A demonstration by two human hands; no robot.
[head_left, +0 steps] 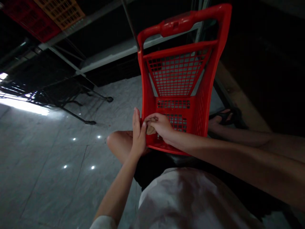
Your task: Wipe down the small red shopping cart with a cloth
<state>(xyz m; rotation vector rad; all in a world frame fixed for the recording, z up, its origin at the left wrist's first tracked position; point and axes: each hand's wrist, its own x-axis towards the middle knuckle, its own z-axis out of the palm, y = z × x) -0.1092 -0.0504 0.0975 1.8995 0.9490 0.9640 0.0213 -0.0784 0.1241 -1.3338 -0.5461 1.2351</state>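
A red plastic shopping basket (202, 105) with a tall handle stands tilted in front of my lap, its mesh floor and walls facing me. My right hand (163, 125) reaches inside it, fingers closed on a crumpled tan cloth (151, 129) against the inner left wall. On the outer side of that same wall lies my left hand (138, 133), its fingers stretched out along the edge. The left thumb rests by the rim, close to the cloth. My right fingertips are partly hidden by the cloth.
A metal shelf (107, 58) runs behind the basket, with an orange crate (63, 12) and a dark red crate (30, 19) at upper left. Dark wheeled cart legs (78, 117) stand on the grey tiled floor (47, 171). A sandaled foot (222, 117) is at right.
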